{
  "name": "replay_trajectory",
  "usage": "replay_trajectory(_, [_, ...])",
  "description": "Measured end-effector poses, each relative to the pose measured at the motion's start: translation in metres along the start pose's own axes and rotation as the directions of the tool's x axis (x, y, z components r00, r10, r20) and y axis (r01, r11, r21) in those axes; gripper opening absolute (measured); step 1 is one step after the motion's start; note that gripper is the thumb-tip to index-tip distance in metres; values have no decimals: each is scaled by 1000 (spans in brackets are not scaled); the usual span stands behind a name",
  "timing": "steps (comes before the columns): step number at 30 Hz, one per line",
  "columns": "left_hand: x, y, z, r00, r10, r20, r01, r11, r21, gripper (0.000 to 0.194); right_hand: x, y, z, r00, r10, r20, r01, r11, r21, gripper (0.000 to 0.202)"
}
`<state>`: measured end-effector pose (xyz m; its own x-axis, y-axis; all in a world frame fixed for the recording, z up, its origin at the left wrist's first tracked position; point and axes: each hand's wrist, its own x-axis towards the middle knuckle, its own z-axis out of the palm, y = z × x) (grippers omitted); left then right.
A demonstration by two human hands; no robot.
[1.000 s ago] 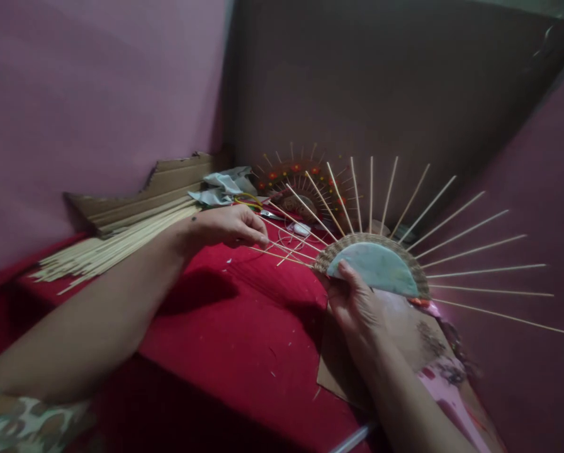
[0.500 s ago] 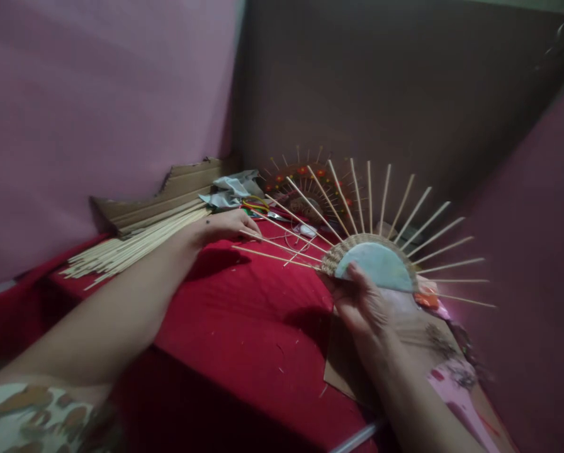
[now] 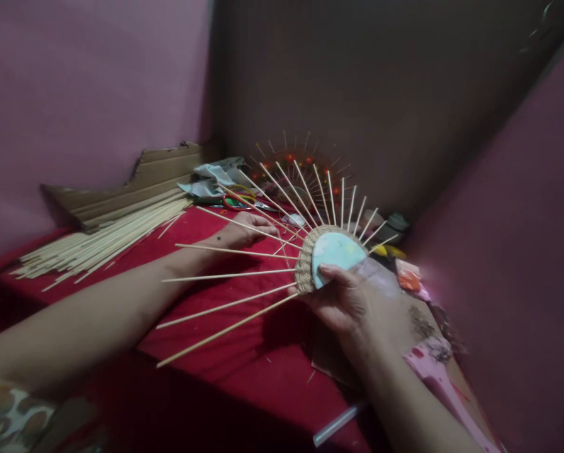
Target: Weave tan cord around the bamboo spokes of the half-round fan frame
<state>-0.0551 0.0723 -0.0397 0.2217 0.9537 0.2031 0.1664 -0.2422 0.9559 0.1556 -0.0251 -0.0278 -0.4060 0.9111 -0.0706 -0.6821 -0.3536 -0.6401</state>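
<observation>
My right hand [image 3: 341, 299] grips a half-round piece with a pale blue centre [image 3: 336, 251] and a woven straw rim [image 3: 304, 267], the thumb lying on the blue face. Thin wooden sticks [image 3: 230, 275] fan out from the rim, upward and to the left. My left hand [image 3: 252, 230] is closed behind the left-hand sticks, fingertips pinched together; a thin cord [image 3: 286, 242] runs near them, but what the fingers hold is too small to tell.
A bundle of sticks [image 3: 107, 245] lies beside torn cardboard [image 3: 126, 185] at the left. Scissors [image 3: 263, 206] and a flower-trimmed fan piece [image 3: 294, 165] are behind. A clear stick [image 3: 336, 426] lies near the front edge, pink cloth [image 3: 445, 384] at the right.
The half-round piece has turned anticlockwise in my right hand, so its left sticks now point down-left. The camera view has shifted; my left hand remains near the sticks, fingers still closed.
</observation>
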Motion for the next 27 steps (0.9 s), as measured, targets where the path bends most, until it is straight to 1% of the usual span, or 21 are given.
replay_trajectory(3, [-3,6,0,999,-5,-37,5,1000,3,26,1,1,-2,1000,18,0,-18,1000,-17,27])
replay_trajectory(8, [-9,16,0,997,-7,-80,7,1000,4,22,3,3,-6,995,76,69,-72,995,-65,20])
replay_trajectory(10, [-9,18,1,996,-44,-78,43,999,-4,19,4,2,-7,997,61,42,-59,997,-55,20])
replay_trajectory(13, [-8,20,0,990,-106,-88,103,994,-32,15,5,0,-8,999,20,-45,-22,999,-40,20])
replay_trajectory(16, [-6,19,-7,989,-114,-95,108,992,-60,13,8,-1,-10,994,-23,-111,21,1000,-20,19])
replay_trajectory(17, [-5,19,-11,992,-104,-72,100,993,-63,11,10,-1,-12,991,-43,-124,43,999,-5,18])
replay_trajectory(18, [-5,18,-16,995,-96,-26,95,994,-57,10,11,-1,-13,989,-63,-133,65,998,11,18])
replay_trajectory(20, [-5,17,-27,987,-94,128,98,995,-22,8,14,-1,-16,984,-103,-144,108,994,27,17])
replay_trajectory(22, [-5,17,-40,951,-118,287,114,993,31,9,16,-2,-19,980,-131,-151,136,991,20,15])
replay_trajectory(23, [-5,17,-45,931,-128,341,117,992,52,9,17,-2,-20,978,-139,-153,143,990,13,15])
replay_trajectory(27, [-9,20,-62,866,-138,480,87,988,127,12,19,-3,-21,976,-147,-159,154,988,28,14])
